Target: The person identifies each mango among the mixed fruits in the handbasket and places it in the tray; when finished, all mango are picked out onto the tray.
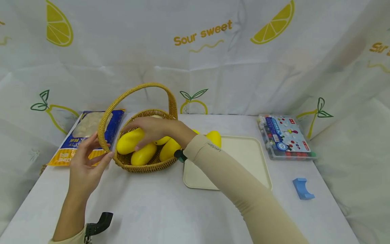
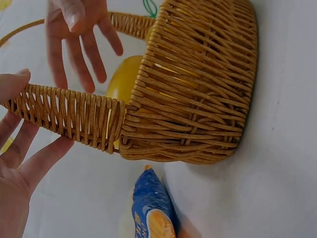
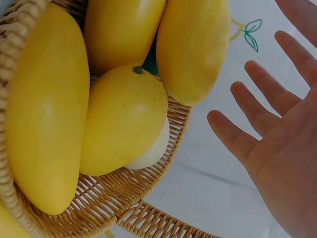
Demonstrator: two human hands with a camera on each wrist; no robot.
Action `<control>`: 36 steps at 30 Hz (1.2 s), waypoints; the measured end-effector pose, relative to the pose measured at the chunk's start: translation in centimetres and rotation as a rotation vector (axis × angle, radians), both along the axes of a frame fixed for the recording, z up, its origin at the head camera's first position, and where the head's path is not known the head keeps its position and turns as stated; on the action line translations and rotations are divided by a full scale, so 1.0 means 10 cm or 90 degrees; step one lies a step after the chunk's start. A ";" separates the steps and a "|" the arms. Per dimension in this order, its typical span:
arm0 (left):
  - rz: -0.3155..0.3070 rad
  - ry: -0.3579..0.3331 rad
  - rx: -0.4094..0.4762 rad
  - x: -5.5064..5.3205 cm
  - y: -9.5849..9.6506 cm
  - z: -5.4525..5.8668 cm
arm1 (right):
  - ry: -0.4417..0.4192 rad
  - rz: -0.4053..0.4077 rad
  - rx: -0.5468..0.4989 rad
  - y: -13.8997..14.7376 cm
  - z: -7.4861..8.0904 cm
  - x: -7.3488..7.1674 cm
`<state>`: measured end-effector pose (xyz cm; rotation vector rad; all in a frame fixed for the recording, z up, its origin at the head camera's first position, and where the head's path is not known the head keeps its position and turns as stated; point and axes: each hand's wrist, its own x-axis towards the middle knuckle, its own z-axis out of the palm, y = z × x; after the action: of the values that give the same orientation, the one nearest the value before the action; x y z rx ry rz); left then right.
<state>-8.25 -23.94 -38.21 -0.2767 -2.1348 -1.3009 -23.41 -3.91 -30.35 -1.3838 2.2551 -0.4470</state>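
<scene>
Steadying the wicker basket [image 1: 146,168], it would seem, the left hand [image 1: 86,166] pinches the arched handle [image 1: 152,85] between thumb and fingers, near the rim; such a side grip leaves the mouth accessible to the other arm. The right hand [image 1: 153,128] reaches over that mouth, its fingers spread and, in the right wrist view, grasping nothing; whether the thumb brushes a fruit cannot be told. Yellow mango-shaped fruits [image 3: 47,109] lie together inside the basket, whose raised wall probably keeps them from rolling; a pale rounded object [image 3: 151,151] shows beneath one. The basket stands on the white table [image 1: 146,206], left of a cream tray [image 1: 243,162]. More yellow fruit [image 1: 214,138] lies toward the tray's far edge, partly hidden by the right sleeve [image 1: 239,183]. Set toward the sides, perhaps to leave working room, are a blue-and-orange bag [image 1: 70,142] beside the basket, a clear case [image 1: 287,135] of coloured pieces and a small blue block [image 1: 301,188].
</scene>
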 end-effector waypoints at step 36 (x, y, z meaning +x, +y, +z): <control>-0.003 -0.001 0.003 -0.01 0.00 -0.01 | 0.071 0.020 0.038 -0.21 -0.22 -0.06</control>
<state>-8.32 -23.96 -38.34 -0.2789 -2.1331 -1.3079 -23.96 -6.01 -32.51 -1.4447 2.3111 -0.2951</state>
